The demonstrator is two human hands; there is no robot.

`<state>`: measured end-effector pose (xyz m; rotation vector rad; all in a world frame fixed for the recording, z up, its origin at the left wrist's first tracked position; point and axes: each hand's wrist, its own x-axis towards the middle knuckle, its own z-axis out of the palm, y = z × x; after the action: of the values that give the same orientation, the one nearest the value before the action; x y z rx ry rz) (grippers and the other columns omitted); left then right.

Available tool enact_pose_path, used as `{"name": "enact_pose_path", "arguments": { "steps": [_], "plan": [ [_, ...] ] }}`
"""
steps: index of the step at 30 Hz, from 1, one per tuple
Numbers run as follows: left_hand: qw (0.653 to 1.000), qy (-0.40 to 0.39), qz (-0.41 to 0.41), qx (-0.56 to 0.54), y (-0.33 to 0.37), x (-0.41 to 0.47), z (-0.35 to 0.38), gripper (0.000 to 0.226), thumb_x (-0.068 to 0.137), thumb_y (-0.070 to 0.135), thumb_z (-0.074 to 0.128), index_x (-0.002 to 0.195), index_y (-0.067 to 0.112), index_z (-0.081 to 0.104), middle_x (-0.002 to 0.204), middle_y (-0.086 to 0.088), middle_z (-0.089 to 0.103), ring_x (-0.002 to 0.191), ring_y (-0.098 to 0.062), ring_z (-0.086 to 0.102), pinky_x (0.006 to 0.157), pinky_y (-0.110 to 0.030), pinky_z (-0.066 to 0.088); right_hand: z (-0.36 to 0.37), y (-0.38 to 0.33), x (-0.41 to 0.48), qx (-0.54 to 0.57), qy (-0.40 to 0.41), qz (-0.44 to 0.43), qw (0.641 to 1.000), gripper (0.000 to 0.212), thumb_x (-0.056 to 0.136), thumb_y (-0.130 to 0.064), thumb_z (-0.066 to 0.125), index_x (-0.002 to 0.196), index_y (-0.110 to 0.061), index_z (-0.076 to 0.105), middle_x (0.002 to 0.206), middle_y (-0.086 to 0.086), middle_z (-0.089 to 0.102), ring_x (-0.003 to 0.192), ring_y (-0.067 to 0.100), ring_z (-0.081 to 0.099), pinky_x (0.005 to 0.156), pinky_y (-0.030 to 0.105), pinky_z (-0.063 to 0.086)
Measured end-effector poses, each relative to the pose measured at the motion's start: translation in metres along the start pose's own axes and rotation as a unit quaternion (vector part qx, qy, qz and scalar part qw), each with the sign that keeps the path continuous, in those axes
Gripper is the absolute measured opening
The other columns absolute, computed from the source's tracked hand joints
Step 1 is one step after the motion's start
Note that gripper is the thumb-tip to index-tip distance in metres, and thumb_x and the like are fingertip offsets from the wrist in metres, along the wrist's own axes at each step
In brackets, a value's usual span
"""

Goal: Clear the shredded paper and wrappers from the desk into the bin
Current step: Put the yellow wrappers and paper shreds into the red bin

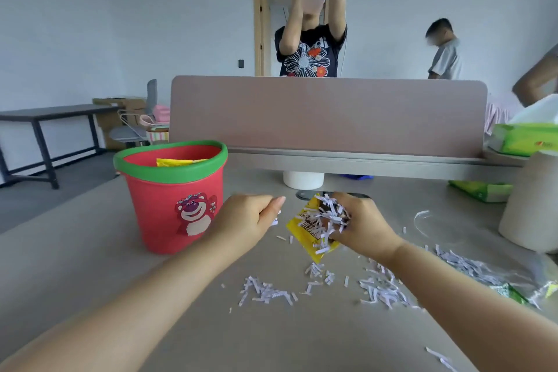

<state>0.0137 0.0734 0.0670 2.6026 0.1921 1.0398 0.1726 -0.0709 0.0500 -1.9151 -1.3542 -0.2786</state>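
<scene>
Grey bench [187, 326] surface fills the foreground, closed at its far edge by a pink divider panel [329, 115]; people stand beyond it.

**Hand state.** The right hand [365, 226] is raised just above the bench, its fingers pressed around a yellow wrapper [311, 228] together with a clump of shredded paper [327, 214]. The wrapper hangs down from the grip, and loose strips stick out on all sides. The left hand [244, 220] sits between the load and the bin [172, 199], fingers curled into a loose fist – whether it pinches any strips cannot be told.

**Risks.**
- Strips at the edge of the clump appear weakly held; a quick carry toward the bin would likely shed them back onto the bench.
- The left hand lies close to the bin wall. A knock there could tip or shift it.
- The bin rim stands higher than the load, so a low release would probably drop paper against the outside wall.

**Containers.** The red bin with a green rim stands upright at left on the bench and already holds another yellow wrapper [178, 161]; the rest of its contents is hidden.

**Remaining material.** Scattered strips [265, 293] lie near the forearms, and a denser pile [465, 266] lies at right – the task is partly done.
</scene>
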Motion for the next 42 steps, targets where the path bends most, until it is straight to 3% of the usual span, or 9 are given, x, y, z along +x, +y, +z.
{"name": "enact_pose_path", "arguments": {
  "steps": [4, 8, 12, 16, 20, 25, 32, 38, 42],
  "plan": [
    [0.996, 0.078, 0.033, 0.025, 0.004, 0.024, -0.052, 0.054, 0.094, 0.021, 0.046, 0.047, 0.028, 0.022, 0.081, 0.036, 0.041, 0.077, 0.012, 0.041, 0.047, -0.008, 0.031, -0.006, -0.032, 0.033, 0.026, 0.021, -0.029, 0.999, 0.027, 0.065, 0.0, 0.067, 0.062, -0.021, 0.05, 0.05, -0.003, 0.054, 0.05, 0.009, 0.049, 0.043, 0.014, 0.034],
    [0.99, 0.118, -0.008, 0.083, -0.019, 0.057, -0.097, 0.053, 0.095, 0.02, 0.043, 0.046, 0.019, 0.026, 0.042, -0.002, 0.045, 0.064, 0.023, 0.049, 0.049, -0.011, 0.03, -0.01, -0.06, 0.072, 0.027, 0.036, -0.066, 0.997, 0.013, 0.067, -0.001, 0.066, 0.067, -0.008, 0.054, 0.054, 0.005, 0.054, 0.051, 0.008, 0.048, 0.044, 0.014, 0.034],
    [0.981, 0.117, -0.083, 0.134, -0.058, 0.092, -0.126, 0.051, 0.096, 0.03, 0.04, 0.047, 0.019, 0.029, 0.046, -0.002, 0.038, 0.049, -0.012, 0.039, 0.056, -0.027, 0.029, -0.011, -0.08, 0.107, 0.013, 0.077, -0.096, 0.992, 0.018, 0.066, 0.003, 0.065, 0.083, 0.004, 0.06, 0.071, 0.023, 0.065, 0.062, 0.032, 0.058, 0.051, 0.017, 0.038],
    [0.961, -0.104, -0.184, 0.178, -0.092, 0.102, -0.123, 0.043, 0.095, 0.041, 0.038, 0.062, 0.013, 0.047, 0.06, -0.002, 0.043, 0.072, -0.024, 0.045, 0.057, -0.031, 0.03, 0.001, -0.098, 0.139, 0.042, 0.061, -0.098, 0.992, 0.011, 0.066, 0.003, 0.059, 0.076, 0.0, 0.055, 0.052, 0.009, 0.058, 0.046, 0.015, 0.053, 0.047, 0.012, 0.04],
    [0.914, -0.27, -0.294, 0.066, -0.103, 0.091, -0.131, 0.048, 0.095, 0.047, 0.028, 0.112, 0.012, 0.056, 0.115, -0.007, 0.06, 0.108, -0.022, 0.055, 0.091, -0.036, 0.042, 0.024, -0.112, 0.168, 0.056, 0.07, -0.117, 0.989, 0.01, 0.065, 0.002, 0.061, 0.074, 0.001, 0.056, 0.059, 0.009, 0.056, 0.058, 0.022, 0.048, 0.045, 0.008, 0.034],
    [0.954, -0.178, -0.236, 0.051, -0.118, 0.082, -0.146, 0.035, 0.097, 0.021, 0.03, 0.116, 0.015, 0.058, 0.13, -0.002, 0.053, 0.121, -0.019, 0.048, 0.104, -0.032, 0.033, 0.051, -0.125, 0.191, 0.098, 0.073, -0.117, 0.986, 0.009, 0.069, 0.0, 0.061, 0.077, -0.003, 0.058, 0.057, -0.003, 0.051, 0.063, 0.022, 0.051, 0.052, 0.015, 0.037],
    [0.989, 0.028, -0.144, 0.036, -0.137, 0.06, -0.153, 0.01, 0.09, 0.013, 0.053, 0.083, 0.017, 0.059, 0.074, 0.004, 0.064, 0.042, 0.0, 0.058, 0.043, -0.013, 0.046, 0.071, -0.156, 0.214, 0.162, 0.082, -0.115, 0.977, 0.011, 0.07, 0.001, 0.061, 0.08, -0.004, 0.058, 0.071, 0.005, 0.058, 0.065, 0.019, 0.051, 0.047, 0.014, 0.035],
    [0.987, -0.028, -0.155, -0.018, -0.133, 0.054, -0.15, 0.007, 0.086, 0.014, 0.06, 0.087, 0.01, 0.065, 0.088, -0.011, 0.072, 0.07, 0.0, 0.065, 0.064, -0.004, 0.049, 0.077, -0.176, 0.22, 0.18, 0.092, -0.113, 0.973, 0.017, 0.069, -0.001, 0.063, 0.075, -0.013, 0.053, 0.06, -0.012, 0.05, 0.064, 0.018, 0.05, 0.057, 0.024, 0.039],
    [0.985, 0.009, -0.169, 0.044, -0.139, 0.039, -0.159, 0.018, 0.082, 0.029, 0.06, 0.078, 0.015, 0.07, 0.08, -0.007, 0.075, 0.073, -0.018, 0.071, 0.079, -0.041, 0.058, 0.081, -0.18, 0.218, 0.201, 0.077, -0.108, 0.971, 0.018, 0.07, 0.0, 0.064, 0.081, -0.012, 0.057, 0.063, -0.01, 0.054, 0.059, 0.009, 0.05, 0.052, 0.012, 0.042]
  ]
}}
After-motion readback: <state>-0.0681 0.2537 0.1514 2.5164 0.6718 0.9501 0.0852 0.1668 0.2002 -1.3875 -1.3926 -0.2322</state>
